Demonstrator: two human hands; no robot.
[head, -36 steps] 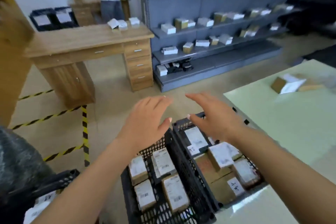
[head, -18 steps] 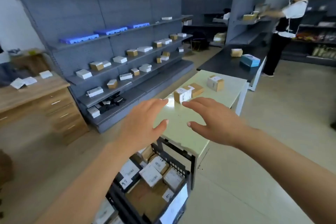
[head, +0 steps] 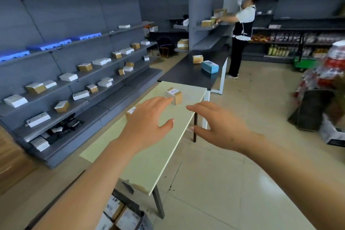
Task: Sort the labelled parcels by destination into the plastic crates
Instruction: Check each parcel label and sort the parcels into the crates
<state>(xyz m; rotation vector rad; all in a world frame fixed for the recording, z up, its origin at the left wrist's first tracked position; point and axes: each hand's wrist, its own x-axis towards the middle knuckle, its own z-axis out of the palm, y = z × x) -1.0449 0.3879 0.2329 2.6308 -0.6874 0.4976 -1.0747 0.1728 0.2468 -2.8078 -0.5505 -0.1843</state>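
Your left hand (head: 149,125) is stretched forward, palm down, fingers straight and spread, holding nothing; your right hand (head: 222,127) matches it, flat and empty, thumb turned inward; both hover above the far half of the pale green table (head: 149,164), which reads as a reach for the next parcel rather than a carry. The nearest target is a brown parcel with a white label (head: 174,95), upright near the table's far end, just beyond your left fingertips and apart from them; a second parcel (head: 130,113) lies at the table's left edge, mostly hidden behind your left hand. The black plastic crate (head: 121,214) sits on the floor beside the near table leg, already holding labelled parcels, so whatever you lift has to come back and down.

Beyond the table a dark table (head: 190,74) carries a brown box and a blue box (head: 210,66); grey shelving (head: 74,73) with small boxes runs along your left; another person (head: 240,31) works at a shelf further back; the floor is beige tile.
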